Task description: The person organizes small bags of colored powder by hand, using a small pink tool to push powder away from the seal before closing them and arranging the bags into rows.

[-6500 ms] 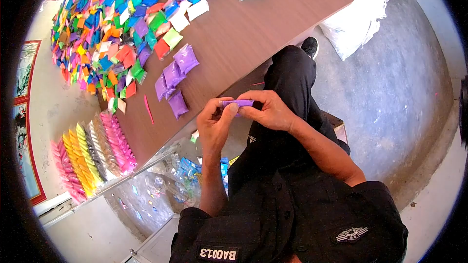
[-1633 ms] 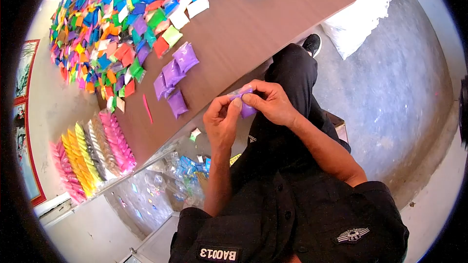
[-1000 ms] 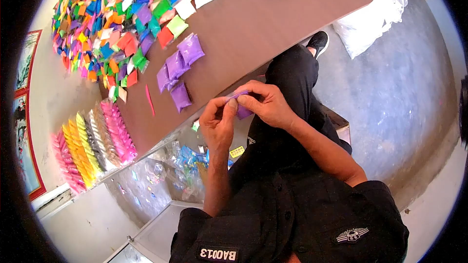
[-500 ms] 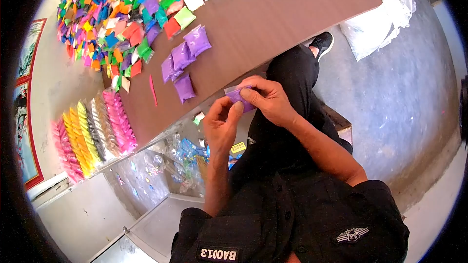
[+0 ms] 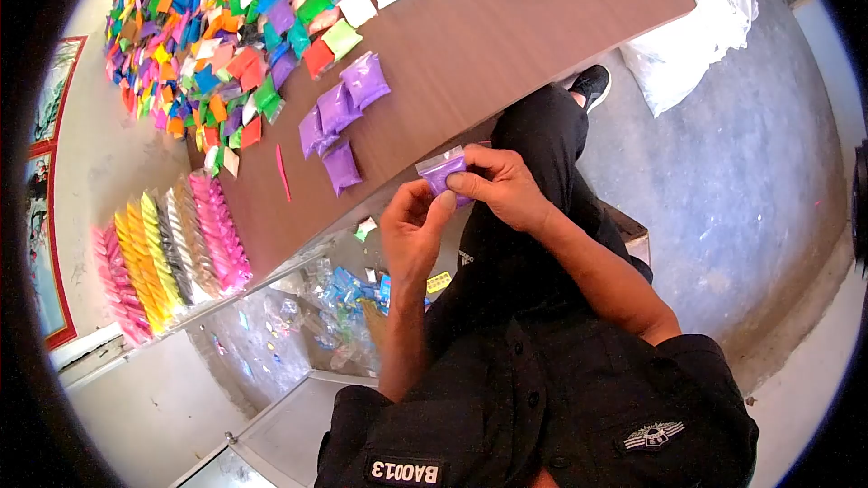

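Right hand (image 5: pixel 502 190) pinches purple packet (image 5: pixel 443 172); left hand (image 5: pixel 411 230) half-curled, fingertip touching it.

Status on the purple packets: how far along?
Done: a cluster of purple powder-filled plastic packets lies apart on the brown wooden table. In hand: one more purple plastic packet, pinched between left hand and right hand. Left: the large mixed-colour packet pile, with purple ones visible in it.

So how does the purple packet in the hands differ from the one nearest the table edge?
The held packet is pinched by the right hand, left hand touching it; the table packet lies flat on the table, untouched. The held packet shows a clear top strip; on the table packet none is plain. Both are small purple-filled bags.
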A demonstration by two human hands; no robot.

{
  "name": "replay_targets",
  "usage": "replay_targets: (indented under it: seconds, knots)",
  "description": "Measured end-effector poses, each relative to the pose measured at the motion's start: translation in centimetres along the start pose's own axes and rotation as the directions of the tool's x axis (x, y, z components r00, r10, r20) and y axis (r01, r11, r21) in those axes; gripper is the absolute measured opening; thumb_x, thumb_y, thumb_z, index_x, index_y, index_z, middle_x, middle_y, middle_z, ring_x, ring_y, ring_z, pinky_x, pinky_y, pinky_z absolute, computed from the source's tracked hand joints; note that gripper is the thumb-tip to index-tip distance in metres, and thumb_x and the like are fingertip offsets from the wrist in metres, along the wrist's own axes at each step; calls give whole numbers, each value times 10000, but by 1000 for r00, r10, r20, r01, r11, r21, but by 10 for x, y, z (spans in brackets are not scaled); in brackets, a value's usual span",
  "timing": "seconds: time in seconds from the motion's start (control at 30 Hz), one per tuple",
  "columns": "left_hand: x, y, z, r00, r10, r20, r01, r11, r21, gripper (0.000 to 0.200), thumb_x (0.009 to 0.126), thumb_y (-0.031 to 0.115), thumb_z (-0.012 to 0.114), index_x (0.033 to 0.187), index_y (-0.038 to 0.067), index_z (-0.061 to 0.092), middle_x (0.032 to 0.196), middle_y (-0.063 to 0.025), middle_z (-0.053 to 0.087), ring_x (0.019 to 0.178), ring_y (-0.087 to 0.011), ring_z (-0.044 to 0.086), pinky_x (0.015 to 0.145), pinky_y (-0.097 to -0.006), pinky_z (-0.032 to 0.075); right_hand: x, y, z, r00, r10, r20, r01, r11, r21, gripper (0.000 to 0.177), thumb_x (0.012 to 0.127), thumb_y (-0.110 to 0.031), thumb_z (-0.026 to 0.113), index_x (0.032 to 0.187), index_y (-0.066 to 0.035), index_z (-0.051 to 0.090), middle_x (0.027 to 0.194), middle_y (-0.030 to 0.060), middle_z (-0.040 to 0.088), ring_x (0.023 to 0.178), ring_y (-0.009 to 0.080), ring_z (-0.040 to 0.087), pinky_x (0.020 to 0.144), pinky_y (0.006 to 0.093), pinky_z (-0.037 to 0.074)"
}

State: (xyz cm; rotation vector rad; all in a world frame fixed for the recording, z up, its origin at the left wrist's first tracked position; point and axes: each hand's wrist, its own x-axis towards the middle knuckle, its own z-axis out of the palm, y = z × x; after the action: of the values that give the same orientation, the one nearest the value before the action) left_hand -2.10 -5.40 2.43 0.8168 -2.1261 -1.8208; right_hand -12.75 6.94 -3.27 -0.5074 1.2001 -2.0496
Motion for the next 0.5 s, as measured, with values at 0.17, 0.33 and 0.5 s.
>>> replay_targets:
  seconds: [0.17,0.33,0.5]
  knots:
    - [3,-6,-2,999,9,43,-10,1000,24,170,958,178,709,995,18,665,837,-6,656,754,-78,588,689,-238,471,1,-1,-1,1000,-2,15,2,1000,-5,187,961,-148,674,1085,-13,711,955,-19,679,869,64,614,783,257,519]
    - [6,-12,3,998,57,34,-56,998,-17,146,961,139,714,919,26,631,758,69,565,682,-13,476,596,-189,361,-1,-8,0,998,55,-3,-55,998,33,216,984,-193,655,1086,-9,709,940,-22,675,859,55,598,780,252,510]
    - [0,-10,2,999,8,46,-6,1000,-31,136,955,120,721,986,15,642,840,44,624,732,-22,536,646,-190,427,-4,1,1,998,29,-60,-32,998,-46,219,988,-185,650,1081,3,711,937,-16,673,862,57,583,780,249,495]
